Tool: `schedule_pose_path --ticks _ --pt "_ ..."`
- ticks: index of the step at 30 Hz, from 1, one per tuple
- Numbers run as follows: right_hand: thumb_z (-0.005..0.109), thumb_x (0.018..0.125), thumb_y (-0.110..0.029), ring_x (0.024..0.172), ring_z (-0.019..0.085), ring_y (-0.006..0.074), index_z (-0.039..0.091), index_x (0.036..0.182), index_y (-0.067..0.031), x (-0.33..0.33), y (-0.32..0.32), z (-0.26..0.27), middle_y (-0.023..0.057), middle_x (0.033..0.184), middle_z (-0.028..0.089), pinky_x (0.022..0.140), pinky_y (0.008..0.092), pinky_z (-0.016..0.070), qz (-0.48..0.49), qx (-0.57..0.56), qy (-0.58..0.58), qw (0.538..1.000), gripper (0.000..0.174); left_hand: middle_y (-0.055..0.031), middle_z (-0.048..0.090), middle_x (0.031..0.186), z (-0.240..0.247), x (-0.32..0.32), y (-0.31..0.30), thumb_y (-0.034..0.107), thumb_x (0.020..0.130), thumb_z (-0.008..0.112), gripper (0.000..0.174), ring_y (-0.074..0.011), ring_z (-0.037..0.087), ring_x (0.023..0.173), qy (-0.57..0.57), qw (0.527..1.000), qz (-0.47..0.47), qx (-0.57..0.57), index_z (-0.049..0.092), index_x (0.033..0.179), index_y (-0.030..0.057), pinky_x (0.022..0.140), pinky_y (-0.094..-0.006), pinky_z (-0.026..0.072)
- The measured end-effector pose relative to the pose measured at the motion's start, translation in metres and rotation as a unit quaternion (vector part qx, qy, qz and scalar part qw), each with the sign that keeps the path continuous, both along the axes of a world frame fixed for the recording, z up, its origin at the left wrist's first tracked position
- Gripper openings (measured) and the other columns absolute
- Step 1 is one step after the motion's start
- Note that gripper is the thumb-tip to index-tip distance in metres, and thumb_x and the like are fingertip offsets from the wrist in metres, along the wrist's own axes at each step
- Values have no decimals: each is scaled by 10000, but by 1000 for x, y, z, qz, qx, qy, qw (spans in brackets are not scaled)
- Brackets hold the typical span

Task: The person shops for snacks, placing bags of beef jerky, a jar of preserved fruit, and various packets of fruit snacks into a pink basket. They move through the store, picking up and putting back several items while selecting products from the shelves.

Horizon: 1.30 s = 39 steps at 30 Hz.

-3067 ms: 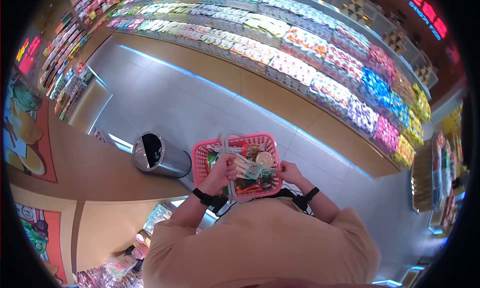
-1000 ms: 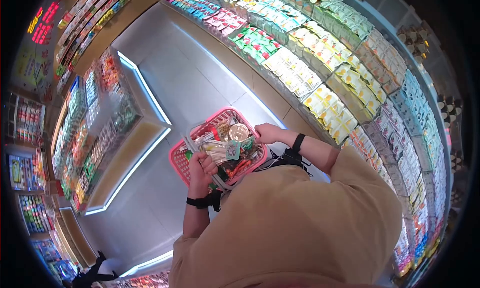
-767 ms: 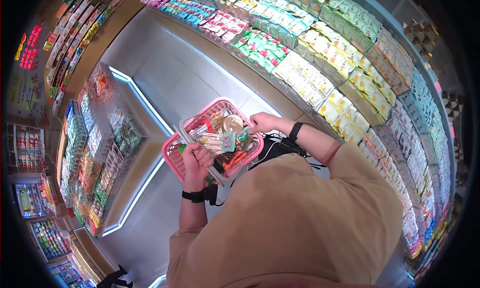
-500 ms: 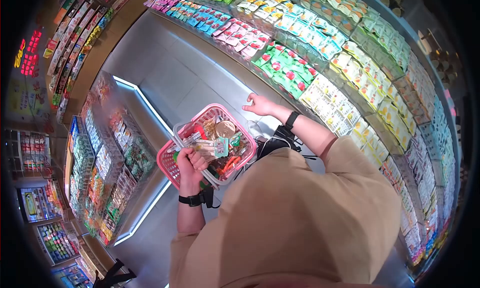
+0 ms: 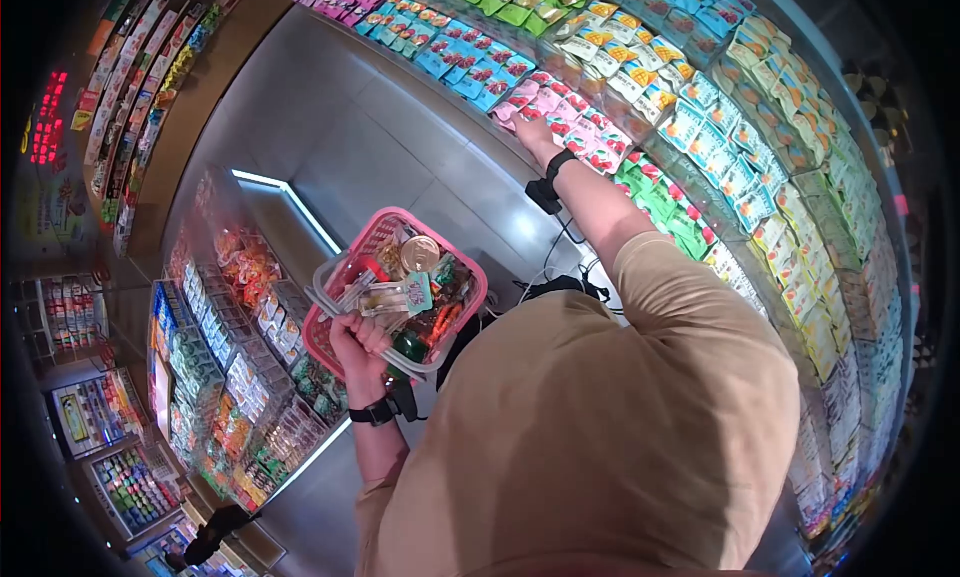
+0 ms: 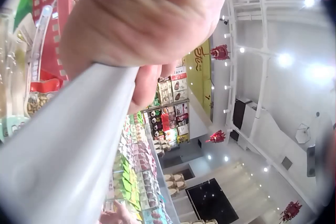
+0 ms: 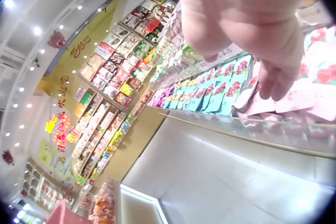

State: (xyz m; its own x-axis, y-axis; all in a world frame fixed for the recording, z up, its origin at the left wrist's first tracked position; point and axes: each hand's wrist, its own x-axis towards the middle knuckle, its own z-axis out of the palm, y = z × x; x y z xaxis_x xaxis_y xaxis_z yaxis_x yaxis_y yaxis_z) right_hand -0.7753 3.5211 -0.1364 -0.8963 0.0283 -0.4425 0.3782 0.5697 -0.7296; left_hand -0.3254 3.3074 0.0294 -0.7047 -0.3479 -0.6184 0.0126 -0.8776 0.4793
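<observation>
My left hand (image 5: pixel 360 342) is curled round the grey handle of the pink basket (image 5: pixel 478 289). Seen from the left wrist, that hand (image 6: pixel 147 19) wraps the thick handle (image 6: pixel 63 145). Inside the basket are a round-lidded tub (image 5: pixel 419 254), a pack with a teal label (image 5: pixel 418 293) and other packaged goods. My right hand (image 5: pixel 535 137) reaches to the pink packets (image 5: pixel 600 142) at the shelf's front edge. In the right wrist view, fingers of this hand (image 7: pixel 244 16) point down onto pink packets (image 7: pixel 294 100), thumb apart; their tips are partly hidden.
Blue packets (image 5: pixel 475 67) lie to the left of the pink ones, green packets (image 5: pixel 665 202) to the right. A clear lip (image 7: pixel 252 127) runs along the shelf front. Across the grey floor (image 5: pixel 390 167) stands another display of packets (image 5: pixel 235 377). Cables hang near the waist.
My right hand has left the basket rim and reached forward to the pink packets. My left hand still holds the handle, and the basket has shifted slightly left in the head view.
</observation>
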Motion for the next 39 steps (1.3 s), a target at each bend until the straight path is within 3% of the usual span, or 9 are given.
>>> schedule_pose_path --ticks 3,5,12,15,19,29,32,35,39 --pt "567 820 -618 664 683 322 497 1203 167 -62 -36 -82 234 893 686 632 397 536 -101 87 52 990 876 47 253 473 -13 -43 -69 236 825 504 276 -97 230 368 6 999 -26 31 369 592 173 352 -268 225" --pt "583 788 -610 1201 548 394 466 1296 116 -85 -42 -90 295 1291 543 1022 406 433 -101 -9 -90 991 894 49 247 469 -19 -72 -116 238 834 498 294 -97 223 366 3 998 -38 40 359 583 173 358 -264 210" --pt "442 840 -654 1232 529 372 521 1291 73 -100 -88 -90 258 1332 531 1019 411 428 -89 255 -59 961 859 64 216 472 -24 -156 -259 239 853 475 317 -88 202 372 -32 995 -86 31 304 591 190 375 -262 176" --pt "499 805 -677 1258 508 355 420 1369 59 -120 -80 -119 246 1373 490 1044 406 408 -38 200 -134 970 931 61 205 480 -21 -187 -305 236 855 476 310 -87 188 381 -51 993 -108 17 307 599 187 376 -259 178" --pt "514 806 -638 1181 566 358 436 1346 50 -107 -117 -92 236 1324 545 1016 407 424 -205 258 -144 933 878 60 205 488 -23 -233 -357 241 846 489 312 -86 178 390 -79 989 -123 -17 303 603 186 375 -258 177" --pt "735 608 -637 1236 510 336 342 1381 27 -126 -131 -66 195 1296 553 1033 412 396 -344 262 -234 871 1092 59 207 490 -29 -345 -427 213 819 505 295 -82 170 394 -95 985 -135 -45 318 593 177 371 -252 174" --pt "738 611 -635 1239 506 332 343 1397 -13 -138 -113 -85 196 1325 527 1041 408 391 -281 229 -268 893 1077 58 205 484 -25 -381 -432 205 813 509 290 -81 169 390 -68 984 -160 -49 330 587 173 371 -252 175" --pt "737 617 -631 1249 496 327 353 1400 -39 -139 -135 -41 201 1350 497 1047 398 387 -375 258 -273 847 1054 54 208 473 -26 -409 -433 213 833 488 311 -96 174 382 -76 978 -191 -25 327 569 187 366 -261 199" --pt "763 645 -535 1247 467 357 318 1340 -57 -145 -129 -66 228 1365 411 1023 445 407 -423 174 -255 852 954 53 207 480 -34 -438 -445 234 836 493 328 -105 186 379 -72 973 -216 -22 312 567 185 362 -269 207"
